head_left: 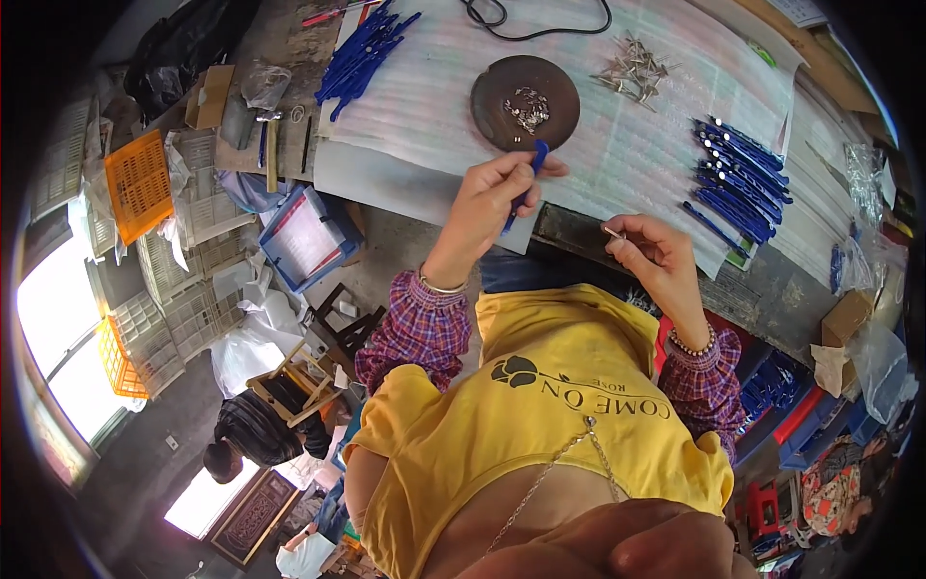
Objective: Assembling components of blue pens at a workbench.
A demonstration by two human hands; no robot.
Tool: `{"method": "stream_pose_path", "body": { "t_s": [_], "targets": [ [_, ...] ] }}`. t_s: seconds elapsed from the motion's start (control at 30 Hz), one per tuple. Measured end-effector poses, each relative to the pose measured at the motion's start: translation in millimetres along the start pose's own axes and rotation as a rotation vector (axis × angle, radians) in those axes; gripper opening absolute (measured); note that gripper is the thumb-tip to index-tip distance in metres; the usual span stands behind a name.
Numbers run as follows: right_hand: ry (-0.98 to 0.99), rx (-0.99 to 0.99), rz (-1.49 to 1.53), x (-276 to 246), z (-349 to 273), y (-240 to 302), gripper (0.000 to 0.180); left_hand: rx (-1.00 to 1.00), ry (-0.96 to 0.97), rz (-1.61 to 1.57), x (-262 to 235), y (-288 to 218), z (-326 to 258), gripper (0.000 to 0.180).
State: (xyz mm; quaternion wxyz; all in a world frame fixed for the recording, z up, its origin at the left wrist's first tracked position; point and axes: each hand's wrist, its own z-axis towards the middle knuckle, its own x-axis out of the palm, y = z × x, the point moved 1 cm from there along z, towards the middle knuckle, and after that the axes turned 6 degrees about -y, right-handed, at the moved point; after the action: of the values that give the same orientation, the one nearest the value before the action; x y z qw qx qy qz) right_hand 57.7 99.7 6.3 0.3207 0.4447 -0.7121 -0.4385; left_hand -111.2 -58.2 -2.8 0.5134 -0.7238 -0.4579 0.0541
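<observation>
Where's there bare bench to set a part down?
Two patches on the white sheet: between the left blue pile and round brown dish; and between dish and right blue pile, nearer than the metal pins. Crowded: dish's near rim, where the left hand holds a blue piece; left end, with hammer and box.

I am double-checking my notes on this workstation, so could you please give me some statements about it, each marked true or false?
1. The left hand holds a blue piece. True.
2. The right hand is empty. False: the right hand pinches a small piece.
3. Small metal parts lie in the round brown dish. True.
4. The dish has a blue pile only on its left. False: besides the left pile, there is a right pile.
5. A black cord lies beyond the dish. True.
</observation>
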Motion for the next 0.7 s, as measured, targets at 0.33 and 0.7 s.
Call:
{"method": "stream_pose_path", "body": {
  "t_s": [0.33,0.7],
  "targets": [
    [-0.008,-0.001,0.026,2,-1,-1,0.020,0.073,0.000,-0.038,-2,-5,9,0.029],
    [-0.012,0.002,0.035,1,-4,1,0.021,-0.145,0.117,-0.242,28,5,-5,0.026]
  ]
}}
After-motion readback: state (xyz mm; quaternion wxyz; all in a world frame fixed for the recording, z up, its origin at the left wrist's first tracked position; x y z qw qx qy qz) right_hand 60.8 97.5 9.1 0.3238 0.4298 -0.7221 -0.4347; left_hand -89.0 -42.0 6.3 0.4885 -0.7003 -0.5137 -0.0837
